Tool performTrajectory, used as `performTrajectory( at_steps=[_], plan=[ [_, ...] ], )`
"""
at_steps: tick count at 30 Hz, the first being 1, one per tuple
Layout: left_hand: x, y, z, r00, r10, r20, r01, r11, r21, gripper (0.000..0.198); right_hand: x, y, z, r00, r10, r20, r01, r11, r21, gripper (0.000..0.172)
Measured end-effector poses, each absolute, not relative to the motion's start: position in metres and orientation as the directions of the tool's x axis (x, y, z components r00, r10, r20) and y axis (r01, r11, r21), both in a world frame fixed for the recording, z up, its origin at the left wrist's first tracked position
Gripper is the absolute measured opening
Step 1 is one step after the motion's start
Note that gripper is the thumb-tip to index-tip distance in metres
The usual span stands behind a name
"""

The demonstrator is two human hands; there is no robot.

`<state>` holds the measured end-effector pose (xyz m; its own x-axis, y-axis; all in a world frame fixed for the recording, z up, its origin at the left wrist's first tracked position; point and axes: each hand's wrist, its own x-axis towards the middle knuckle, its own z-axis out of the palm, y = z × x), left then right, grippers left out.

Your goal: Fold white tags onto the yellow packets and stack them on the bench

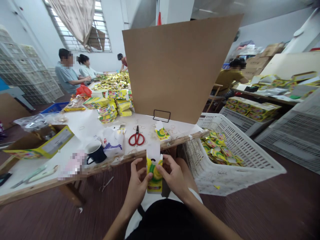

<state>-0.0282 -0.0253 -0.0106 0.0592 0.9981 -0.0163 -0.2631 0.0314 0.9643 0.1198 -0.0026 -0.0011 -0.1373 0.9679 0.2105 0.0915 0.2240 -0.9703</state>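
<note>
Over my lap, just off the table's front edge, I hold a small yellow and green carton (155,176) upright, its white top flap (153,151) standing up. My left hand (138,180) grips its left side, with the thumb on the front. My right hand (172,174) pinches the right side near the top, thumb also on the front face. Whatever is inside the carton is hidden. Ahead on the table lie red-handled scissors (136,138) and another small carton (162,133) with its white flap up.
A white crate (240,175) of yellow packets stands to my right. The brown board (180,73) rises behind the table. A dark mug (96,152), a plastic bag (113,141) and an open box (47,141) are at left. Co-workers sit farther back on both sides.
</note>
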Motion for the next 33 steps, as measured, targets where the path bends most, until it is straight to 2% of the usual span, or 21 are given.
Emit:
performTrajectory(
  at_steps=[3, 5, 7, 10, 13, 16, 18, 19, 21, 22, 25, 28, 30, 33],
  plan=[
    [-0.031, -0.027, -0.006, 0.151, 0.988, 0.021, -0.28, 0.023, 0.96, 0.073, 0.128, -0.005, 0.01, -0.194, 0.957, 0.215, 0.067, 0.231, -0.971, 0.043],
    [-0.033, -0.028, -0.005, 0.236, 0.971, 0.028, -0.31, 0.048, 0.949, 0.071, 0.135, -0.005, 0.016, -0.269, 0.943, 0.197, 0.093, 0.229, -0.969, 0.04],
    [-0.034, -0.028, -0.007, 0.307, 0.952, 0.016, -0.344, 0.095, 0.934, 0.059, 0.141, -0.004, 0.019, -0.323, 0.927, 0.189, 0.107, 0.235, -0.966, 0.036],
    [-0.033, -0.03, -0.009, 0.379, 0.925, 0.008, -0.379, 0.147, 0.914, 0.044, 0.147, -0.002, 0.018, -0.397, 0.899, 0.187, 0.147, 0.264, -0.953, 0.022],
    [-0.03, -0.032, -0.009, 0.402, 0.916, 0.009, -0.382, 0.158, 0.911, 0.042, 0.15, -0.001, 0.016, -0.425, 0.884, 0.197, 0.211, 0.309, -0.927, 0.019],
    [-0.028, -0.032, -0.007, 0.349, 0.937, 0.009, -0.358, 0.124, 0.925, 0.064, 0.148, -0.001, 0.019, -0.363, 0.891, 0.271, 0.253, 0.375, -0.892, 0.023],
    [-0.028, -0.032, -0.005, 0.332, 0.943, 0.012, -0.333, 0.105, 0.937, 0.08, 0.145, -0.002, 0.022, -0.283, 0.905, 0.317, 0.241, 0.387, -0.89, 0.016],
    [-0.029, -0.032, -0.005, 0.338, 0.941, 0.014, -0.324, 0.102, 0.941, 0.082, 0.144, -0.003, 0.023, -0.246, 0.913, 0.325, 0.217, 0.379, -0.9, 0.015],
    [-0.03, -0.031, -0.004, 0.366, 0.93, 0.013, -0.313, 0.11, 0.943, 0.069, 0.142, -0.002, 0.025, -0.215, 0.919, 0.33, 0.165, 0.367, -0.916, 0.03],
    [-0.031, -0.031, -0.004, 0.365, 0.931, 0.014, -0.31, 0.108, 0.944, 0.06, 0.143, -0.002, 0.025, -0.219, 0.912, 0.345, 0.158, 0.383, -0.91, 0.031],
    [-0.033, -0.029, -0.006, 0.304, 0.952, 0.024, -0.296, 0.071, 0.953, 0.046, 0.145, 0.001, 0.022, -0.259, 0.88, 0.397, 0.218, 0.454, -0.864, 0.024],
    [-0.032, -0.027, -0.009, 0.25, 0.968, 0.031, -0.271, 0.039, 0.962, 0.046, 0.145, 0.002, 0.019, -0.314, 0.915, 0.254, 0.266, 0.341, -0.902, 0.026],
    [-0.029, -0.028, -0.009, 0.253, 0.967, 0.029, -0.265, 0.04, 0.963, 0.045, 0.141, 0.0, 0.02, -0.344, 0.931, 0.121, 0.299, 0.231, -0.926, 0.036],
    [-0.026, -0.03, -0.007, 0.265, 0.964, 0.028, -0.269, 0.046, 0.962, 0.043, 0.132, -0.005, 0.028, -0.293, 0.954, 0.065, 0.442, 0.196, -0.875, 0.038]
  ],
)
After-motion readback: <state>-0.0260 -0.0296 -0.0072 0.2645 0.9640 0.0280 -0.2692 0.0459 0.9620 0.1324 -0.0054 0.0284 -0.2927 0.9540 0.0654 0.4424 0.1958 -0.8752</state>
